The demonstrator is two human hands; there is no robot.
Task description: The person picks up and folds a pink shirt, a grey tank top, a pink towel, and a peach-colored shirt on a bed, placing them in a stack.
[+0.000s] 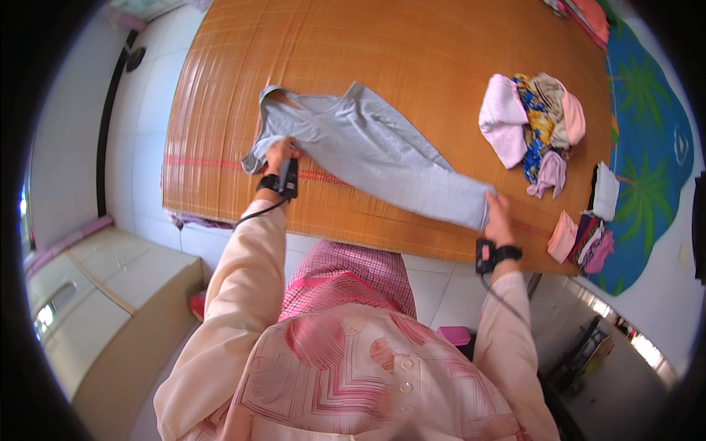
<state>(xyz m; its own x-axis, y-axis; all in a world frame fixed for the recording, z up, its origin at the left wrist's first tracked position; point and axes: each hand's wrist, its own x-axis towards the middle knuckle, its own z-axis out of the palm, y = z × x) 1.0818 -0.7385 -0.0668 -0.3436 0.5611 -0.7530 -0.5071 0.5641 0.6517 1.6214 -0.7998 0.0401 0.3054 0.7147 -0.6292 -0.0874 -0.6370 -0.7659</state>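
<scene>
A light grey tank top [375, 151] lies sideways across the near part of the mat-covered bed [316, 44]. Its neckline and armholes are at the left, and its straight hem is at the right. My left hand [279, 154] is closed on the near edge of the top, below the armhole. At the other end, my right hand [499, 217] pinches a corner of the hem. Between my hands the cloth is stretched out, with some folds near the neckline. Each wrist wears a black strap with a small device and a cable.
A loose pile of clothes [540, 121] in pink, beige and patterned cloth lies to the right. Small folded garments [585, 239] sit at the near right corner. Beyond them is a blue palm-tree-shaped panel [643, 213]. A pale cabinet [95, 294] stands at the left.
</scene>
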